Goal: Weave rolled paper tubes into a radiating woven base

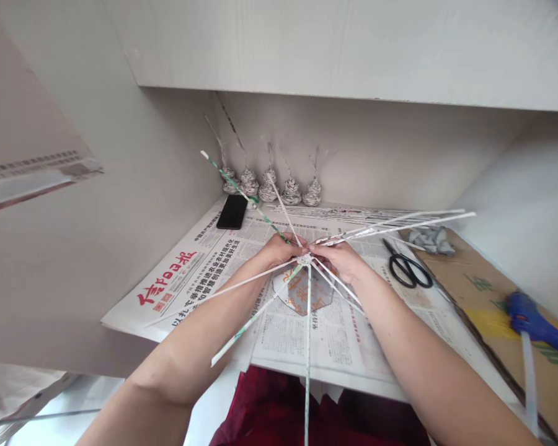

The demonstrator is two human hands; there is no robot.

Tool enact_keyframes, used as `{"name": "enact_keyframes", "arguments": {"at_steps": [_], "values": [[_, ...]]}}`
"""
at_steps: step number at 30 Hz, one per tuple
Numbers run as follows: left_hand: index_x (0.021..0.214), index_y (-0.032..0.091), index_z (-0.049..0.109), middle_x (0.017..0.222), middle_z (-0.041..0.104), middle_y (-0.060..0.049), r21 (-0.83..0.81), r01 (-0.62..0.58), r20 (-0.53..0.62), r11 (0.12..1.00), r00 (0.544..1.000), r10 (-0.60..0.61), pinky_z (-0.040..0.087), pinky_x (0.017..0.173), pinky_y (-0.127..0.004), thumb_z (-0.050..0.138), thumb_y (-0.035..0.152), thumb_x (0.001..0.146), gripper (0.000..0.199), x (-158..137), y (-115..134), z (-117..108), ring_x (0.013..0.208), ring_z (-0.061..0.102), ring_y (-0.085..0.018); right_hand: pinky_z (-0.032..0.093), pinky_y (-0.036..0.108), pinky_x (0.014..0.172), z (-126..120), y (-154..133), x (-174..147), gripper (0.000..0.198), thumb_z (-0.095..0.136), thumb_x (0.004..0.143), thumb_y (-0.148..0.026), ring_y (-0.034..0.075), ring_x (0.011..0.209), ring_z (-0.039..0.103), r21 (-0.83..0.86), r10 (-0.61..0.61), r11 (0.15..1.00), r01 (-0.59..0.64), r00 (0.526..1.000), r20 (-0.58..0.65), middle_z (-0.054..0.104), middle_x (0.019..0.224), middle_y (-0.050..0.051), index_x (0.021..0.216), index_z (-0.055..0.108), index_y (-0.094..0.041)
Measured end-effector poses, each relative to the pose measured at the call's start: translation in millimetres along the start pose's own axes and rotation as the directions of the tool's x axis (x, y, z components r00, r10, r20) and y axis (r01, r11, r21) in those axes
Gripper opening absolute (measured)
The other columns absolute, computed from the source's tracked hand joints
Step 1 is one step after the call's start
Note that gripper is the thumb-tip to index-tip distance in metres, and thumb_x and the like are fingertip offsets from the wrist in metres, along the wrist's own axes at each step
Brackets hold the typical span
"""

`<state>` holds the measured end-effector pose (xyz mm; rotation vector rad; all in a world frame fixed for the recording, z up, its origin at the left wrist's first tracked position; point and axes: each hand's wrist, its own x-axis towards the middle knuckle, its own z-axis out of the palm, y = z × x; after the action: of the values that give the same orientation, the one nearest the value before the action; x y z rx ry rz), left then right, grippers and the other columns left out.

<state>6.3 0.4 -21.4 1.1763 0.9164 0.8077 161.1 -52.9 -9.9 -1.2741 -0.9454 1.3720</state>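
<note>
Paper-rod weave: hub between both hands, above newspaper; rods' long axes radiate, one pointing straight at the wearer. Left hand and right hand: fingers clamped on weave near hub. Scissors lie right.

1. Spoked paper-rod frame: centre, between left hand and right hand; spokes fanning out on all sides.
2. Cut-out card: below the frame's near spokes, between the forearms.
3. Newspaper sheets: under the card, smartphone and loose rods.
4. Coiled-paper gourds, five: in a row at the back, left of centre.
5. Smartphone: before the row's left end.
6. Loose paper rods: along the back, right of the gourds.
7. Scissors: right of right hand.
8. Cardboard: far right; crumpled wad at its back end, glue gun nearer.
</note>
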Motion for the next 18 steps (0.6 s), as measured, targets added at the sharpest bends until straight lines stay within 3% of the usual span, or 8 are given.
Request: {"name": "enact_keyframes", "arguments": {"at_steps": [3, 10, 18], "values": [[0.081, 0.012, 0.069, 0.058, 0.064, 0.000, -0.028, 0.046, 0.028, 0.999, 0.999, -0.045, 0.046, 0.049, -0.022, 0.083, 0.014, 0.054, 0.031, -1, 2, -2, 0.050, 0.058, -0.011, 0.052, 0.023, 0.050, -4, 0, 0, 0.028, 0.085, 0.051, -0.024, 0.014, 0.054, 0.062, 0.012, 0.004, 1.000, -0.005, 0.997, 0.083, 0.071, 0.067, 0.005, 0.073, 0.071, -0.013], [0.072, 0.010, 0.071, 0.061, 0.066, -0.002, -0.044, 0.074, 0.100, 0.996, 0.993, -0.069, 0.047, 0.053, -0.022, 0.085, 0.016, 0.053, 0.024, -6, 11, -3, 0.052, 0.058, -0.011, 0.040, 0.019, 0.032, 4, -1, 1, 0.027, 0.086, 0.051, -0.024, 0.011, 0.039, 0.054, 0.007, 0.018, 1.000, -0.018, 0.998, -0.057, 0.065, 0.052, 0.003, 0.061, 0.065, -0.014], [0.065, 0.011, 0.067, 0.055, 0.063, 0.000, -0.064, 0.108, 0.060, 0.992, 0.993, -0.105, 0.046, 0.052, -0.022, 0.081, 0.008, 0.055, 0.017, -8, 15, 1, 0.050, 0.057, -0.011, 0.053, 0.020, 0.046, 4, -13, -2, 0.008, 0.067, 0.074, -0.016, 0.013, 0.052, 0.063, 0.170, 0.022, 0.985, 0.021, 0.970, -0.243, 0.069, 0.061, 0.004, 0.068, 0.063, -0.016]]}}
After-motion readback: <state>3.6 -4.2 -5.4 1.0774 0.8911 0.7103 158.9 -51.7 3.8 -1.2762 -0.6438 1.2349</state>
